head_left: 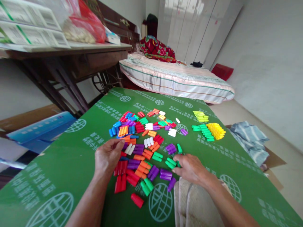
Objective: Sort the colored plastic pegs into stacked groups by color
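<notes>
Many small plastic toy pieces, shaped like rounded pegs joined side by side, lie in a loose pile on the green tabletop point(78, 164). My left hand point(107, 157) rests at the pile's left edge, its thumb and fingers pinched together beside orange pieces point(127, 138); whatever they hold is hidden. My right hand point(190, 168) is at the pile's right side, thumb and forefinger closed around a green piece, partly covered. Close by lie another green piece point(170, 163) and purple pieces point(166, 174). Red pieces point(120, 183) are nearest my left forearm.
Sorted groups of yellow-green pieces point(200, 116), green pieces point(206, 132) and yellow pieces point(216, 130) sit at the right. A beige cloth point(189, 201) lies under my right forearm. Beyond are a bed point(175, 75) and a wooden desk point(94, 58) with bags and boxes.
</notes>
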Action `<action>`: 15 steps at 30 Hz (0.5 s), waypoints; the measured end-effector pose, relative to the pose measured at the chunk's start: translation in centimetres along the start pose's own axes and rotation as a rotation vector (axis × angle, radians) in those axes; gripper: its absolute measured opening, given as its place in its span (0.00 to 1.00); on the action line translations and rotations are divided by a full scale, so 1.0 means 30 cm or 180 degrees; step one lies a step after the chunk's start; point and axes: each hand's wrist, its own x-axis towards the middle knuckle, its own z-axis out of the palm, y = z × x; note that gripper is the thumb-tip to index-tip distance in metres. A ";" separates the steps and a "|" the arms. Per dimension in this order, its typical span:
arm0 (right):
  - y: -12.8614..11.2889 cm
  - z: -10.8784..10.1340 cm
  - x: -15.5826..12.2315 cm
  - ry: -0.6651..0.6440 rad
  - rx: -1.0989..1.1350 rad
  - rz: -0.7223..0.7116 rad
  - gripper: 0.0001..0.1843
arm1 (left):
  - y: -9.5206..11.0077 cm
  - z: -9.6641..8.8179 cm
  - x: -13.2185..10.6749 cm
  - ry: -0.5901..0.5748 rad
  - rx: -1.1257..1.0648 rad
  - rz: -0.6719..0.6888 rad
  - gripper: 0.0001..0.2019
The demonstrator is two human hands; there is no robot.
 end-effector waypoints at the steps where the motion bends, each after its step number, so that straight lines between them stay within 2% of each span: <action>1: 0.007 0.003 -0.001 0.0060 0.0109 0.0033 0.09 | -0.002 0.001 0.000 0.0000 -0.0011 0.0000 0.15; 4: 0.057 0.006 0.005 0.0315 0.0382 0.0323 0.10 | -0.008 0.003 0.000 0.0020 -0.0027 -0.0011 0.14; 7: 0.152 -0.004 0.027 0.0590 0.0468 0.0940 0.13 | -0.012 0.005 0.002 0.0029 -0.0045 -0.0022 0.13; 11: 0.276 -0.026 0.064 0.0523 0.0144 0.1820 0.18 | -0.017 0.008 0.005 0.0021 -0.0060 -0.0028 0.14; 13: 0.309 -0.029 0.076 0.0452 0.0080 0.1975 0.22 | -0.020 0.008 0.007 0.0016 -0.0043 -0.0027 0.14; 15: 0.322 -0.024 0.081 0.0418 0.0134 0.1928 0.24 | -0.022 0.007 0.007 0.0012 -0.0014 -0.0023 0.15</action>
